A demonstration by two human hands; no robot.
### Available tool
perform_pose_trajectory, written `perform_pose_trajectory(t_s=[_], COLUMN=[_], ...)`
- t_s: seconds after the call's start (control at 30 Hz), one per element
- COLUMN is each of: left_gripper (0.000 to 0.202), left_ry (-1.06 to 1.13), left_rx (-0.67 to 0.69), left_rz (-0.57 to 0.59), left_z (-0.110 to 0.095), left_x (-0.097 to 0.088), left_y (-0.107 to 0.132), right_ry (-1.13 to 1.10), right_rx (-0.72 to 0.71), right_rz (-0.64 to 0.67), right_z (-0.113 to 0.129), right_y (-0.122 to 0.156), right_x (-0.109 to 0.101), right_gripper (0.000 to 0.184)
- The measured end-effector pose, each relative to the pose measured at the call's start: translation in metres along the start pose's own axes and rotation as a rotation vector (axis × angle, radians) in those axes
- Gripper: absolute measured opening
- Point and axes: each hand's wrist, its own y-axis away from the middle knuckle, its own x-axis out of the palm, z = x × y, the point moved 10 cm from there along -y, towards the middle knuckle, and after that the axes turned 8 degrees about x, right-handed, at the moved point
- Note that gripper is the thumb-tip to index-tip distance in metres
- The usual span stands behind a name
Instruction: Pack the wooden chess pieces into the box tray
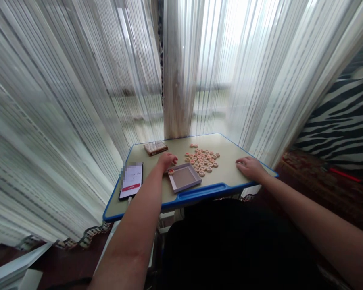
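My left hand (167,160) is just beyond the far left corner of a shallow open box (185,188), its fingers loosely bent and apart, and I see nothing in them. In that box's far left corner lies one round xiangqi piece (171,171) with a red character. Several more wooden xiangqi pieces (202,173), marked in red or dark characters, are spread in a cluster right of the box. To the right of the cluster, my right hand (249,167) rests on the tabletop with its fingers stretched out, holding nothing.
The small table (230,153) has a blue rim and a front groove (201,192). A phone (131,181) with a cable lies at the left, below my left forearm's side. A brown patterned box (155,148) sits at the far left. Sheer curtains (181,80) hang behind the table.
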Motion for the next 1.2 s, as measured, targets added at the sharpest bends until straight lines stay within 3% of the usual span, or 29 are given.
perform_pose_trajectory(t_s=[0.17, 0.37, 0.7, 1.2], left_gripper=[0.03, 0.03, 0.04, 0.042], left_ry=[0.151, 0.207, 0.218, 0.198], left_rx=[-0.015, 0.004, 0.006, 0.019], left_rz=[0.113, 0.136, 0.113, 0.045], left_z=[-0.008, -0.011, -0.004, -0.009], left_x=[0.012, 0.013, 0.01, 0.002], left_y=[0.006, 0.008, 0.004, 0.01], right_ry=[0.079, 0.113, 0.136, 0.129], right_rx=[0.127, 0.156, 0.12, 0.106], right_rz=[-0.018, 0.005, 0.061, 0.025], right_z=[-0.015, -0.018, -0.014, -0.013], right_y=[-0.005, -0.008, -0.011, -0.007], right_x=[0.013, 0.015, 0.022, 0.019], right_gripper=[0.042, 0.046, 0.051, 0.049])
